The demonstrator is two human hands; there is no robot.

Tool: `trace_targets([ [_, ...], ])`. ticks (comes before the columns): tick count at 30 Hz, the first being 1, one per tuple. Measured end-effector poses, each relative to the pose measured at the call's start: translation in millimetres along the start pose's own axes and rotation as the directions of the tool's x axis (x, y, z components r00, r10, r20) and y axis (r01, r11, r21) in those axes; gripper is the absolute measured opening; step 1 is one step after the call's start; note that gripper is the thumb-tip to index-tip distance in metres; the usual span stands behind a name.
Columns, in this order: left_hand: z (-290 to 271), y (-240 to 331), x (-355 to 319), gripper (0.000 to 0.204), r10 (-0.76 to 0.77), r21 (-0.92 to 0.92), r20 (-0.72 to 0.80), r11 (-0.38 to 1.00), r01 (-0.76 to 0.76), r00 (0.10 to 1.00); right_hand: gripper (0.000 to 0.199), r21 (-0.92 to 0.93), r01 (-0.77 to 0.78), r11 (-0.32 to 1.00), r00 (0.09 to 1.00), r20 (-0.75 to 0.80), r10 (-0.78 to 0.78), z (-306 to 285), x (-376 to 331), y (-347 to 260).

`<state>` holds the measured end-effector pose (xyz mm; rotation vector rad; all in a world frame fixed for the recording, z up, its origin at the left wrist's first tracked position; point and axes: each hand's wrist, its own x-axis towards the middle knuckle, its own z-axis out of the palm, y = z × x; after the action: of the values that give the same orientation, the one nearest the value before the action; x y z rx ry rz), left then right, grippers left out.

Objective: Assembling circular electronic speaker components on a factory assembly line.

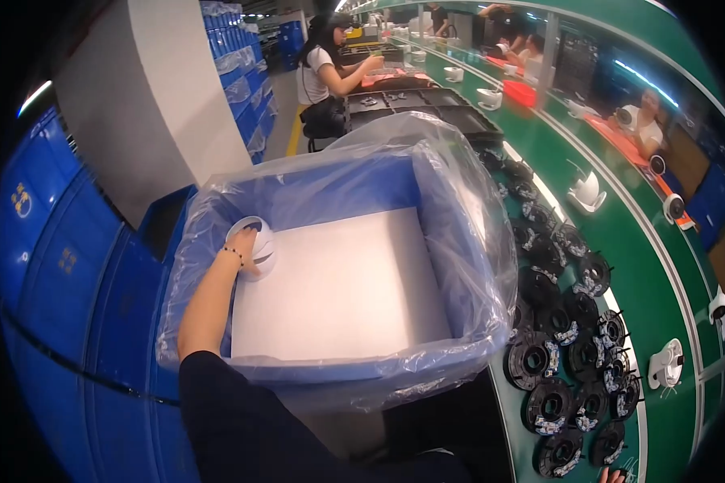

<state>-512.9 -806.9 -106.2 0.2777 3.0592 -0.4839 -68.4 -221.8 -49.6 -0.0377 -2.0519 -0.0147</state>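
Two hands belong to the wearer, but only a few fingertips of the right hand (612,476) peek in at the bottom edge, so I cannot tell whether it is spread or closed on anything. Just above those fingertips, black round parts (568,354) with small white and blue pieces on them lie in a crowded row along the near edge of the green conveyor (644,266). To the left, the dark-sleeved left forearm reaches up over the near rim of a blue bin (354,378) lined with a clear plastic bag (467,209) that is folded over its walls. A white flat sheet (338,290) covers the bin's bottom. The left hand (246,245), with a thin bracelet at the wrist, is at the bin's far left corner, its fingers curled around a white rounded shell part (254,241) that it holds against the liner, just above the sheet's corner. Stacked blue crates (64,266) stand well to the left of the bin. Farther along the conveyor, white rounded housings (586,191) sit apart from one another, one of them near the lower right by the black parts. Beyond the bin, black trays (411,105) rest on the work surface, and a seated person in a white top (322,68) works there with arms out. More people sit along the far side of the line at the upper right.
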Motion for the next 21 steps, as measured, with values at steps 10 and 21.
trace_targets([
  [10,31,37,0,0.061,-0.209,0.005,0.268,0.976,0.216,0.94,0.045,-0.025,0.004,1.0,0.982,0.187,0.0,-9,-5,-11],
  [21,86,3,-5,0.033,0.309,-0.594,-0.655,0.354,-0.723,0.689,0.029,0.433,-0.435,0.789,0.9,0.231,0.37,-37,12,-18],
])
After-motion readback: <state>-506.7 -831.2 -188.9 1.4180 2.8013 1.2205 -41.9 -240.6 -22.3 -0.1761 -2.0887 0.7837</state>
